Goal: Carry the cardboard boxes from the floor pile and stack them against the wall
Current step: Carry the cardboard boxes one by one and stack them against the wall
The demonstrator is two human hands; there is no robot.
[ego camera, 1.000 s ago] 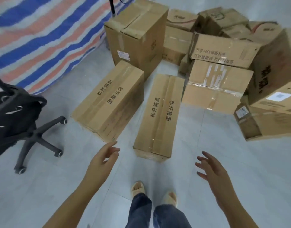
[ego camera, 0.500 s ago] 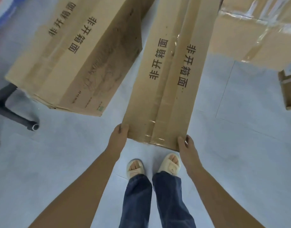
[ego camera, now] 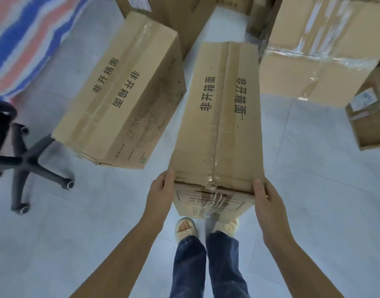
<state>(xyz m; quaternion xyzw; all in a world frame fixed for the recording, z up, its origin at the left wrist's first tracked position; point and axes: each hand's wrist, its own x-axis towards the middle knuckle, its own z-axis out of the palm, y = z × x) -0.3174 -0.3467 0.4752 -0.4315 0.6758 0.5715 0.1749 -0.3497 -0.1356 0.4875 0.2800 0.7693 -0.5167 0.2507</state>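
A striped tarpaulin [ego camera: 23, 37] in blue, red and white lay at the far left, at the top. Below it stood a black office chair [ego camera: 23, 160]; its star base and castors rested on the grey tiled floor [ego camera: 313, 201].

Next along, a large cardboard box [ego camera: 122, 93] lay on the floor at an angle, with a taped top seam and two lines of printed characters. Its near corner sat just beside the chair base; contact could not be told.

Centre: a long narrow cardboard box [ego camera: 219, 117], same printing, taped along the top seam. Its near end was above the person's sandalled feet [ego camera: 206, 227]; whether the far end was on the floor could not be told.

The left hand [ego camera: 160, 194] gripped the near left corner of this box, thumb on the top edge, fingers curled round the side and out of sight. The right hand [ego camera: 268, 201] gripped the near right corner the same way, thumb on top, fingers wrapped under or behind the end face, hidden.

Right of centre: a taped box [ego camera: 320, 54], larger, close beside the held one. Far right: a smaller box [ego camera: 369, 119] with a white label, partly out of frame. More boxes [ego camera: 184, 14] stood along the top edge behind.
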